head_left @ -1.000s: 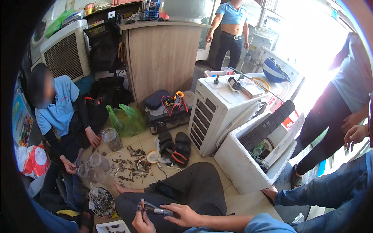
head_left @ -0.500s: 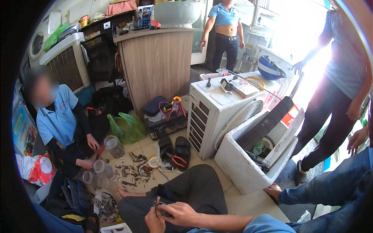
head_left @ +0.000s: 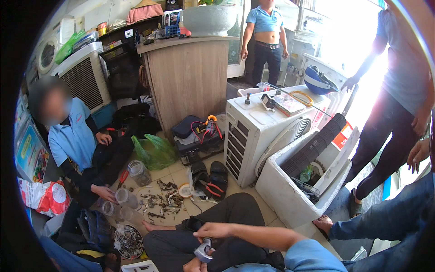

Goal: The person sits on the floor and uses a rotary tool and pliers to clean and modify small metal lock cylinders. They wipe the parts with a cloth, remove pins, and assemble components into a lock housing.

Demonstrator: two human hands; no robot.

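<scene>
My right hand is closed at the dark upper end of a grey metal hand tool with a curved jaw. Below it my left hand, partly cut off by the lower edge, has its fingers around the tool's lower part. Both hands are over my crossed legs in dark trousers. Small worn metal parts lie scattered on the tiles ahead. A round container of metal pieces and a white tray are to my left.
A seated co-worker has one hand by clear plastic jars. Red-handled pliers lie on black sandals. A foam box and a white outdoor unit stand right; several other people are around.
My hands have moved apart, and the grey tool now shows between them; a small copper-coloured piece showed there before. The co-worker's farther hand has drawn back from the red-handled tool on the floor.
</scene>
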